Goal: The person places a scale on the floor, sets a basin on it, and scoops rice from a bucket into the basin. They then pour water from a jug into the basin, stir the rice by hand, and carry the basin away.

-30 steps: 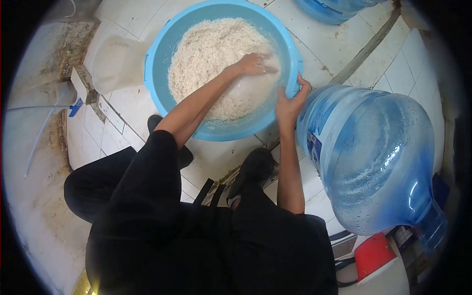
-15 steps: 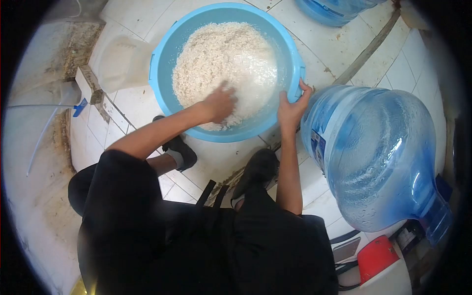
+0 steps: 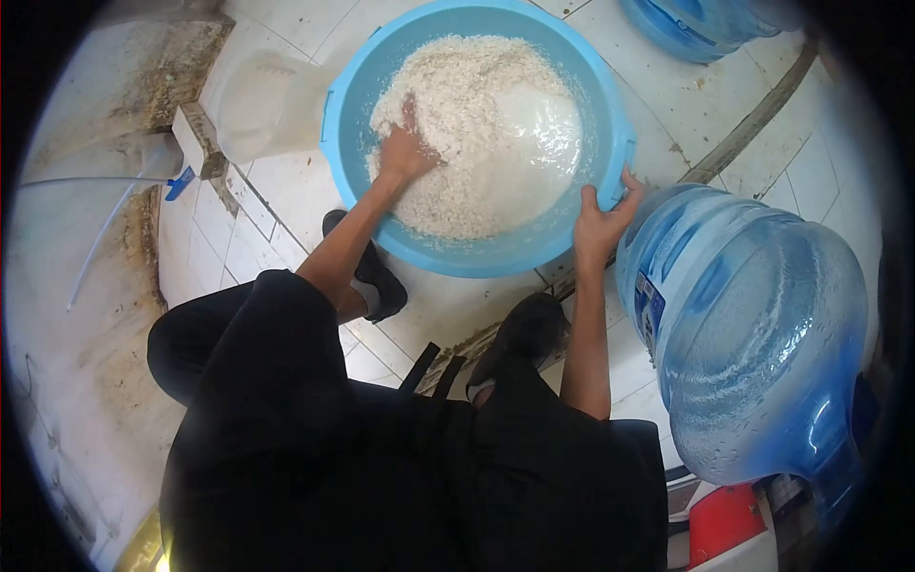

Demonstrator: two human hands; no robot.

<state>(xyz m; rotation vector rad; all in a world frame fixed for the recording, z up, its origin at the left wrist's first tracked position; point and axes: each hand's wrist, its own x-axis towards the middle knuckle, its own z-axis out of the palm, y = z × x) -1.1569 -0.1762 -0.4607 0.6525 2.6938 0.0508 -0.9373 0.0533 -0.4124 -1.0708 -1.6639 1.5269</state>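
Observation:
A light-blue plastic basin (image 3: 335,153) stands on the floor before me, holding a heap of wet white grains (image 3: 457,86) that look like rice. Cloudy water (image 3: 543,133) pools at the right side of the heap. My left hand (image 3: 405,153) is pressed into the grains at the left, fingers apart and their tips partly buried. At the basin's right rim is my right hand (image 3: 600,224), its thumb on the near side and its fingers hooked around the edge by the handle.
A large clear-blue water bottle (image 3: 762,334) lies right of the basin, and another blue bottle (image 3: 681,29) is at the top right. A translucent container (image 3: 272,105) stands left. A red object (image 3: 724,524) is at lower right. My shoes (image 3: 519,334) are close below the basin.
My left hand has swept left through the grains, from the near middle to the left side. More cloudy water shows at the right. My right hand stays on the rim; the view has shifted slightly.

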